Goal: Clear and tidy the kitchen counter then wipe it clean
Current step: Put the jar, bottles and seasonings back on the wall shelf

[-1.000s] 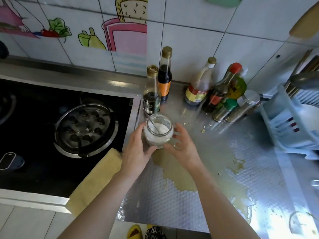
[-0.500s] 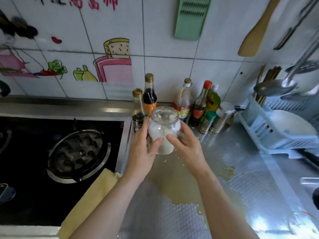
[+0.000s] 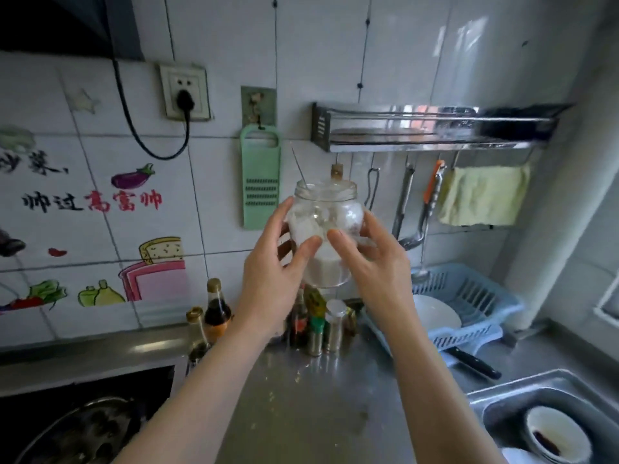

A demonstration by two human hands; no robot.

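Observation:
I hold an open glass jar (image 3: 326, 216) of white powder, with a thin spoon handle sticking out, high above the steel counter (image 3: 321, 403) in front of the tiled wall. My left hand (image 3: 271, 276) grips its left side and my right hand (image 3: 371, 259) its right side. A steel wall shelf (image 3: 425, 142) hangs just above and to the right of the jar. Crumbs and a wet smear lie on the counter below.
Sauce bottles (image 3: 216, 309) and spice shakers (image 3: 331, 326) stand at the back of the counter. A blue dish rack (image 3: 469, 306) holds a white plate, with a black-handled knife (image 3: 474, 363) beside it. The sink (image 3: 549, 426) at right holds a dirty bowl. A yellow cloth (image 3: 482, 195), ladles and a green grater (image 3: 260, 177) hang on the wall. Stove (image 3: 83, 426) at left.
Both hands have lifted the jar from just above the counter up toward the wall shelf, and my view has tilted upward with it.

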